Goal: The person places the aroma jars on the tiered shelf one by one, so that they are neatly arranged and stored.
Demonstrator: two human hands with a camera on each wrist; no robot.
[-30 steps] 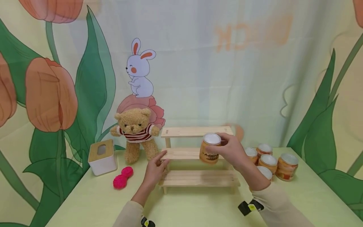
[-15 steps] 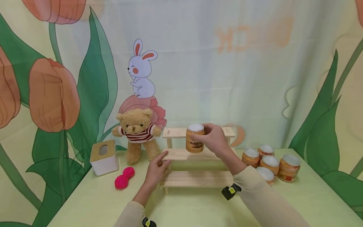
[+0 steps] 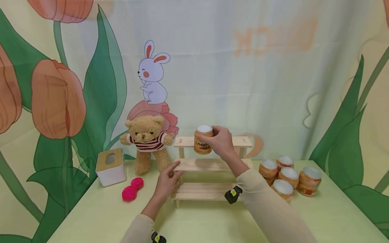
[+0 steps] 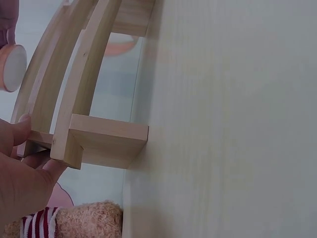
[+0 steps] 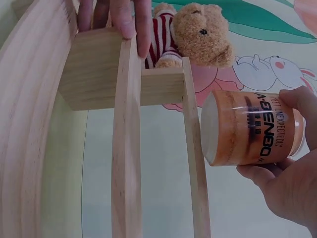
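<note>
My right hand point(image 3: 221, 142) grips an orange-labelled jar point(image 3: 202, 143) with a white lid, thumb on one side and fingers round the other. The jar is upright, at the top tier of a three-tier wooden stand point(image 3: 209, 191). In the right wrist view, the jar point(image 5: 255, 128) has its base close to the top board point(image 5: 194, 148); whether they touch, I cannot tell. At the stand's left end, my left hand point(image 3: 166, 182) holds the middle tier. The left wrist view shows the left thumb and fingers point(image 4: 22, 130) pinching that board's end.
Several similar jars point(image 3: 283, 189) stand together on the table right of the stand. To the left are a teddy bear point(image 3: 146, 143) in a striped sweater, a white tissue box point(image 3: 111, 173) with a wooden top and a pink yarn bundle point(image 3: 130, 193). A printed curtain point(image 3: 273, 84) hangs behind.
My right hand has carried the jar leftward and upward, from in front of the middle tier to the top tier. The left hand has stayed at the stand's left end.
</note>
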